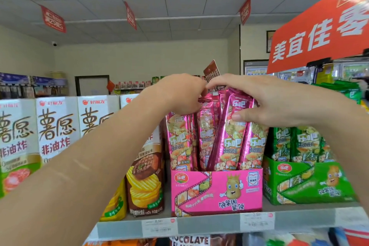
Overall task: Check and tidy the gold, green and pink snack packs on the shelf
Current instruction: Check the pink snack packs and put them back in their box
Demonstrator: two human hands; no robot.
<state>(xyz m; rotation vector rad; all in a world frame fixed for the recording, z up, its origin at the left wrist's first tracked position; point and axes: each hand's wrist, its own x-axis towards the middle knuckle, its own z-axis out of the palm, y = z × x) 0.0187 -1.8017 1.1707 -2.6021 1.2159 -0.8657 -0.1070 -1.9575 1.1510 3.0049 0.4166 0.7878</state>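
A shop shelf (209, 223) seen from head height, with two bare arms reaching up from the lower corners to meet at the centre of the frame. In the middle stands a pink box (199, 201) holding a row of tall, narrow pink packs (179, 142), all on end. The left hand (179, 94) lies over the tops of the packs on the left of the row, fingers curled down onto them in what looks like a grip, though the fingertips are hidden. The right hand (269, 102) holds one tilted pack (227, 142) near its top, thumb (241, 116) pressed on the front and fingers wrapped over behind. This pack's long axis leans, foot in the box towards centre, head swung to the right under the right hand, crossing its upright neighbours. Straightening it probably means bringing the head back left towards the left hand, and the right hand is the nearer one for that. Green packs (303, 142) stand in a green box (309, 185) just to the right. No gold packs can be picked out.
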